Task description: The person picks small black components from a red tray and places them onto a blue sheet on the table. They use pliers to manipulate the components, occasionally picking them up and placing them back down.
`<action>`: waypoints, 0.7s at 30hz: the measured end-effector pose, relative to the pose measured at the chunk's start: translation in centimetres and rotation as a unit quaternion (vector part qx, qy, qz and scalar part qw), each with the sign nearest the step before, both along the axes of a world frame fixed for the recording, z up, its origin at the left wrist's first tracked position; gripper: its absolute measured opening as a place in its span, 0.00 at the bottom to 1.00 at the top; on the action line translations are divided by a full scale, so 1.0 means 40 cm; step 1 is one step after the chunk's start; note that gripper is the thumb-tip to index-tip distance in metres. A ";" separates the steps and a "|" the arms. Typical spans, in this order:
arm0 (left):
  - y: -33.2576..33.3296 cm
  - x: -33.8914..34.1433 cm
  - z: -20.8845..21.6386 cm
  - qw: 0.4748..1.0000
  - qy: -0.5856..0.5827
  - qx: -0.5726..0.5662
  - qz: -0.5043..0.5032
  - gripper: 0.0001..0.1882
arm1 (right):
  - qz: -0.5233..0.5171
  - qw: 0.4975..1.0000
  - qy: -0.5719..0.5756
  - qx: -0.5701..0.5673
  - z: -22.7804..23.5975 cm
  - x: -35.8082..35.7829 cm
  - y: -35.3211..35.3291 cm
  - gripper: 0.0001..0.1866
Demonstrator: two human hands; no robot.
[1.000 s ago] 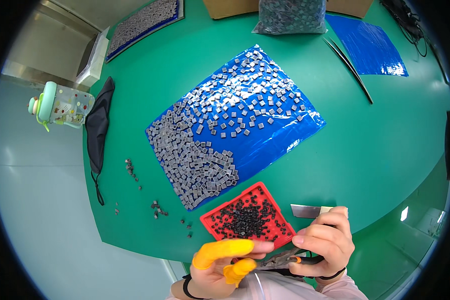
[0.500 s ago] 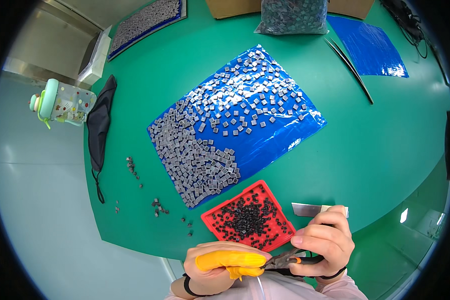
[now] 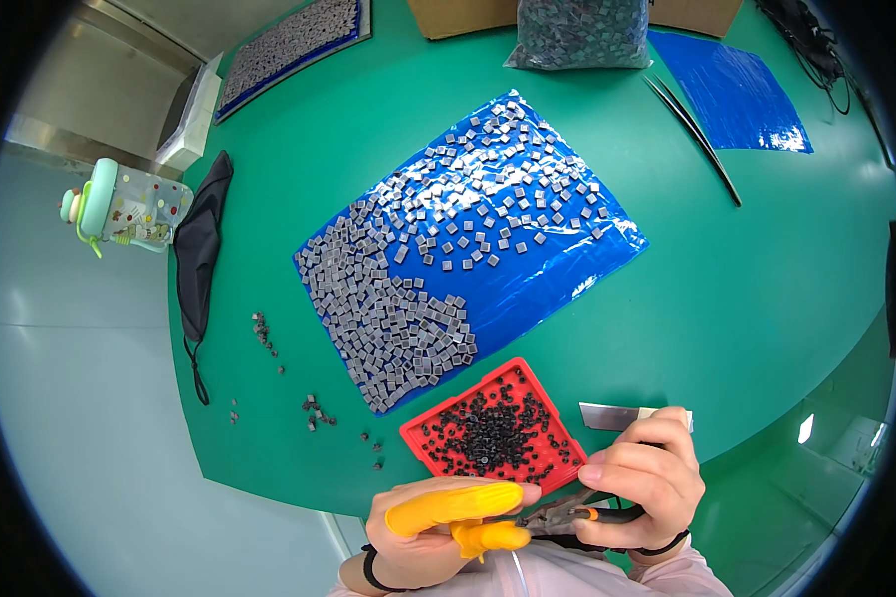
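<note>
My left hand (image 3: 416,532) is at the table's near edge, with yellow finger covers on its thumb and index finger. Those two fingers are bent toward each other, and whatever they pinch is too small to make out. My right hand (image 3: 652,483) wraps round a pair of pliers (image 3: 556,514) with black and orange handles. The metal jaws point left and meet the yellow fingertips. Just beyond both hands lies a red tray (image 3: 565,453) with many small black parts (image 3: 493,433), heaped thickest in the middle.
A blue film sheet (image 3: 528,289) carries many small grey square blocks (image 3: 388,318). By my right hand lies a flat metal blade (image 3: 607,416). Further off are tweezers (image 3: 702,144), a bag of blocks (image 3: 582,35) and another blue sheet (image 3: 742,95). A black mask (image 3: 199,249) and bottle (image 3: 134,204) are left.
The yellow-covered thumb and index finger of my left hand have parted slightly at the jaws of the pliers. My right hand keeps its grip in nearly the same place.
</note>
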State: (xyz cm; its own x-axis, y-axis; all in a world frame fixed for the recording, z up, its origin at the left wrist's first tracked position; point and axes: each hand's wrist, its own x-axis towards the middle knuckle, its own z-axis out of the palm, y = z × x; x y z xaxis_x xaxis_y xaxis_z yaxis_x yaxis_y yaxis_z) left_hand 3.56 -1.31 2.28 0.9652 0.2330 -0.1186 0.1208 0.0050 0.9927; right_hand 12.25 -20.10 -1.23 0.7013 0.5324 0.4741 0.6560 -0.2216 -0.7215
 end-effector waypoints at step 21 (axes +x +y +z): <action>0.056 -0.008 0.004 0.967 0.100 -0.225 -0.063 0.11 | 0.005 1.000 0.001 -0.005 0.009 -0.008 0.001 0.23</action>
State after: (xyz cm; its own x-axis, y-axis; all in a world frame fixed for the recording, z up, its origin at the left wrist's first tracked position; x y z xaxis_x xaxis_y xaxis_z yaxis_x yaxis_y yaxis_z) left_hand 3.26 0.94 2.44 0.9302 -0.0042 -0.3671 0.3373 0.4046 0.8500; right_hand 11.93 -20.04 -0.88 0.6975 0.5441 0.4663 0.6561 -0.2233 -0.7209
